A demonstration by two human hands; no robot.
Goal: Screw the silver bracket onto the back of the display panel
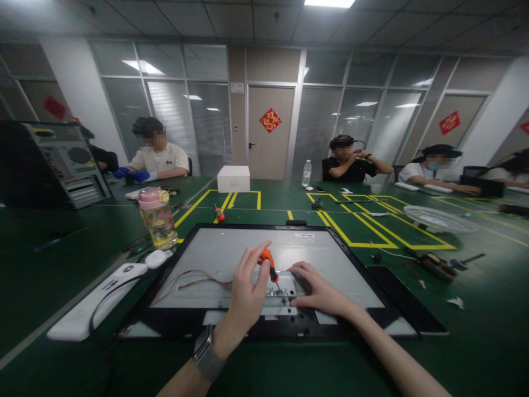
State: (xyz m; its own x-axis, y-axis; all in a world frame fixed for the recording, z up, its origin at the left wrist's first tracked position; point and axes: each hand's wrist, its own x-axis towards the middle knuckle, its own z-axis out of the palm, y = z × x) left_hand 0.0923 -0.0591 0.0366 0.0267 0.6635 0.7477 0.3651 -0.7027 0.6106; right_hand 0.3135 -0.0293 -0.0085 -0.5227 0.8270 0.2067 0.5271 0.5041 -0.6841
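My left hand, with a watch on its wrist, is closed around the handle of an orange and black screwdriver. The screwdriver leans, its tip down at a row of metal connectors on a small bracket. That bracket sits on the back of a flat display panel, which lies with its grey metal side up in a black frame. My right hand rests at the bracket's right side, thumb and fingers apart around its edge. Thin coloured wires run left from the bracket across the panel.
A pink-lidded bottle and a white power bank-like block with a black cable stand left. Behind the panel are a white box and a small red-handled tool. A dark flat slab lies right. Several people sit across the table.
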